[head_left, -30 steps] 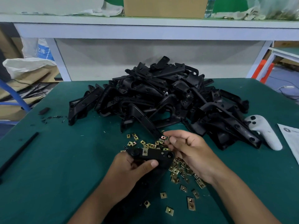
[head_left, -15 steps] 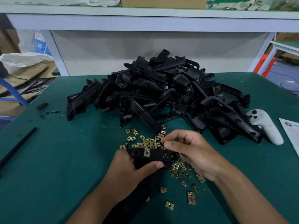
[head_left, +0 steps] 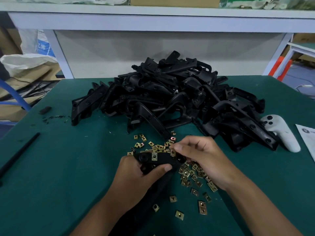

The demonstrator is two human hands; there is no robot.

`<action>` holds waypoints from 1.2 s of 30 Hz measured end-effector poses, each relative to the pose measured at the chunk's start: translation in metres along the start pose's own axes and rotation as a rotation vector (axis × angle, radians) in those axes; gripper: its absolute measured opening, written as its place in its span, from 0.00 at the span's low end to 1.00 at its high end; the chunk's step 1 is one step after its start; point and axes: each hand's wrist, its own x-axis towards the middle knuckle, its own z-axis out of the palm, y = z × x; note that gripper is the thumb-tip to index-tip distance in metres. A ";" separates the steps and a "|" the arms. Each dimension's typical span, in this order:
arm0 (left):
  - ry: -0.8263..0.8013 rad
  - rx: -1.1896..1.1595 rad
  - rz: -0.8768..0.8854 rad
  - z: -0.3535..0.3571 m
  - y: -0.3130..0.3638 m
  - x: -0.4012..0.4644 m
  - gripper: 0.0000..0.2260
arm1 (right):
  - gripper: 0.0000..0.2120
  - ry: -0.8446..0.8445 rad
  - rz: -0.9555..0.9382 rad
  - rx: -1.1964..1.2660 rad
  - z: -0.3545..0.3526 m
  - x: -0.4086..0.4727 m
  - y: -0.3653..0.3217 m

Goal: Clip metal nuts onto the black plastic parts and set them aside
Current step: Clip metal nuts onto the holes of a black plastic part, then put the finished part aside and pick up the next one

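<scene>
Your left hand wraps the black plastic part just above the green table, thumb pressed across its near edge; one brass clip nut already sits on it. Your right hand pinches a second nut against the part's right end, loose nuts scattered beneath, the pile of black parts behind

Random stuff around the green desk

White controller and paper sheet by the right edge, black rod near the left edge.
</scene>
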 end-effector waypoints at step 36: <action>-0.705 -0.208 0.301 0.267 0.153 -0.117 0.13 | 0.08 0.735 0.275 -0.275 -0.125 -0.396 -0.032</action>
